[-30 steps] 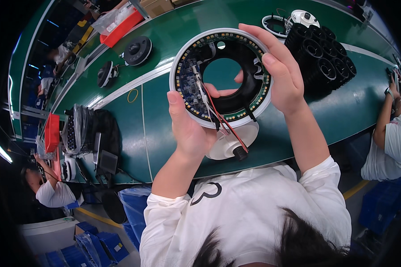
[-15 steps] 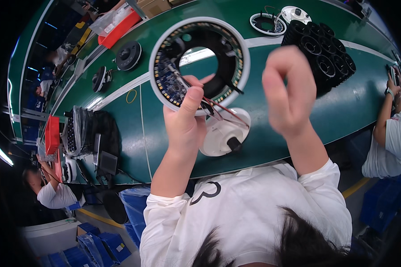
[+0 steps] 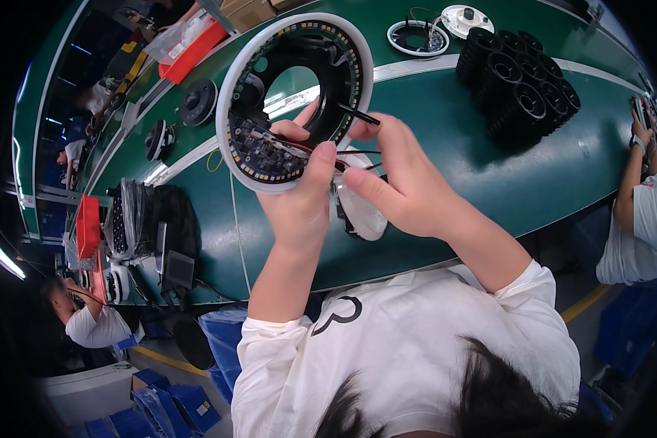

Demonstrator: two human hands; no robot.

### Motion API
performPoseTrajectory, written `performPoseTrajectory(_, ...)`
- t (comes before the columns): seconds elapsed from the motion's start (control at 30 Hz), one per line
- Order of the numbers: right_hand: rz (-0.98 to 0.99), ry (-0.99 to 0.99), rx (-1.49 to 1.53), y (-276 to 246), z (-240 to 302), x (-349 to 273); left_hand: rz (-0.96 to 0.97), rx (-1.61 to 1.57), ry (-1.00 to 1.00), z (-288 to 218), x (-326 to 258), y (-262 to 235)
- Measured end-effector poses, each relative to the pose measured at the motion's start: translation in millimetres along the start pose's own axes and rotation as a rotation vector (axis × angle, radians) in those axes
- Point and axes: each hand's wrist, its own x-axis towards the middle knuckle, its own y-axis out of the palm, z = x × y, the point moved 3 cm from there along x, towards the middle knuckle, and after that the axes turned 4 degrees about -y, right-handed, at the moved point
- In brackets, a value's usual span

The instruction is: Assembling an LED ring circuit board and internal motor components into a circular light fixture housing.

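My left hand (image 3: pixel 299 197) grips the lower rim of a round ring housing (image 3: pixel 223 95), thumb in front and fingers through its central opening. The housing has a white outer rim, a black inside, a band of small LEDs and a blue circuit board (image 3: pixel 259 153). My right hand (image 3: pixel 409 179) is at the housing's right edge, thumb and forefinger apart. A thin black strip (image 3: pixel 358 113) juts from the housing across its fingertips. Red and black wires run between the hands. Below them a white disc (image 3: pixel 363 208) stands tilted, partly hidden by my right hand.
Black ribbed cylinders (image 3: pixel 518 95) stand grouped on the green table (image 3: pixel 431 131) to the right. Another ring (image 3: pixel 418 38) and white disc (image 3: pixel 467 22) lie beyond. Dark round units (image 3: pixel 197 101), a red bin (image 3: pixel 193 55) and a wrapped stack (image 3: pixel 135 219) are leftward. Co-workers sit at both sides.
My right hand has come left and down to the ring's edge and the wires. The ring has shifted left and turned in my left hand. The white disc has tipped more edge-on.
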Motion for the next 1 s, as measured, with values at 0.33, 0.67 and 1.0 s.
performPoseTrajectory(0.33,0.043,0.185,0.182,-2,18,6,-0.032,0.29,0.242,4,5,-22)
performPoseTrajectory(0.67,-0.089,-0.364,-0.626,-6,24,1,-0.028,-0.158,-0.186,-1,-12,-7)
performPoseTrajectory(1.0,-0.071,-0.357,-0.856,-5,27,-11,0.048,0.104,-0.333,12,-12,-24)
